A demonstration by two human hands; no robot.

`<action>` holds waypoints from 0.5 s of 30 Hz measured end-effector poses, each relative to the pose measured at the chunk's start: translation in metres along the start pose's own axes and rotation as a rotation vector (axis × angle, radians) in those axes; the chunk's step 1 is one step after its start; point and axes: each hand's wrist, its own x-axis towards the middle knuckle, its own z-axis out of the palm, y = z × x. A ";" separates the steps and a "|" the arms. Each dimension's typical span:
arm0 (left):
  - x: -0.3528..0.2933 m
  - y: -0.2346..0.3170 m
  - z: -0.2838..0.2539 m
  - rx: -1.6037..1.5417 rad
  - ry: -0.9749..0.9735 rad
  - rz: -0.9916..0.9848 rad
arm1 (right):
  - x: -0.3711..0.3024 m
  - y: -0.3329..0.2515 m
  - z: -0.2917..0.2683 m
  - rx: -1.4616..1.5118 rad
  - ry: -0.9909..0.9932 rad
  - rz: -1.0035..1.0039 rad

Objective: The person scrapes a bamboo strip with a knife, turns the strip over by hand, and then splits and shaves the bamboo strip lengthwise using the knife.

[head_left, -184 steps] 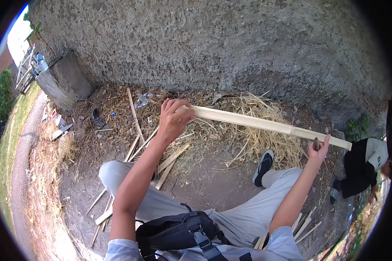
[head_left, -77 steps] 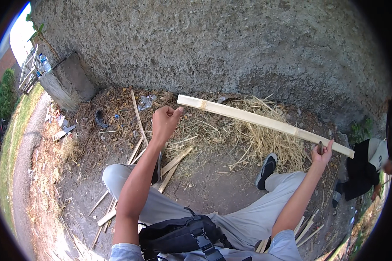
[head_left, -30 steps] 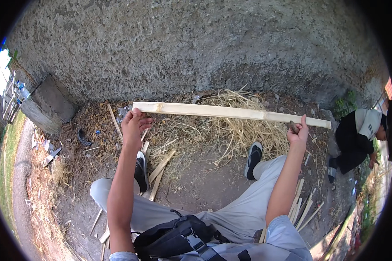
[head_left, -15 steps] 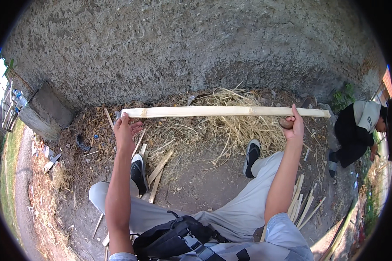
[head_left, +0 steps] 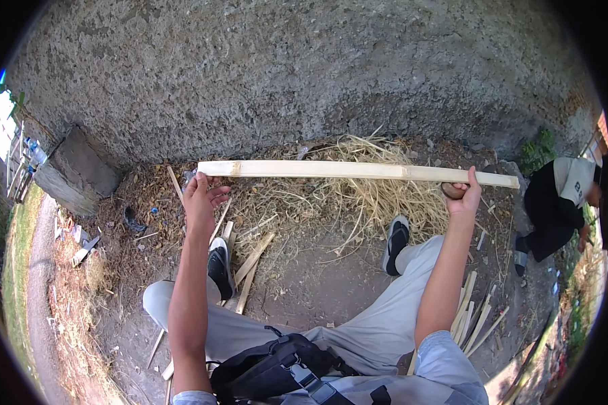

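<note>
Plank held level before the wall

Both my arms reach up the frame's middle, holding a long pale wooden plank level across the upper centre. My left hand is loosely open, fingertips under its left end. My right hand curls closed around the right part, above dry yellow straw.

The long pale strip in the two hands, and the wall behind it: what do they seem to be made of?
The long strip looks like raw split wood or bamboo: pale yellow, matt, with darker bands like joints. Left hand supports one end, right hand grips near the other. The wall seems rough cement render or concrete: grey, grainy, unpainted.
</note>
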 end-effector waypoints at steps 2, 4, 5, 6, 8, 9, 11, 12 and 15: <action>0.000 0.000 -0.001 0.005 -0.040 -0.015 | 0.008 -0.004 -0.008 -0.006 -0.021 -0.061; -0.003 -0.002 0.001 -0.023 -0.040 -0.011 | 0.009 -0.009 -0.014 0.017 -0.015 -0.075; -0.003 -0.003 -0.001 -0.003 -0.043 -0.019 | 0.010 -0.010 -0.016 0.020 -0.021 -0.065; -0.003 0.000 -0.001 0.017 -0.047 -0.026 | 0.013 -0.012 -0.017 0.016 0.017 -0.077; -0.006 0.001 0.001 0.013 0.043 -0.032 | 0.016 -0.012 -0.021 0.017 0.048 -0.081; -0.008 0.004 0.000 0.085 0.030 -0.060 | 0.014 -0.013 -0.020 0.046 0.049 -0.086; -0.009 0.004 0.004 0.178 0.108 -0.087 | 0.010 -0.013 -0.019 0.089 0.064 -0.087; -0.009 0.003 0.005 0.177 0.111 -0.081 | 0.012 -0.013 -0.021 0.092 0.059 -0.085; -0.012 0.004 0.007 0.224 0.163 -0.071 | 0.021 -0.015 -0.030 0.104 0.021 -0.091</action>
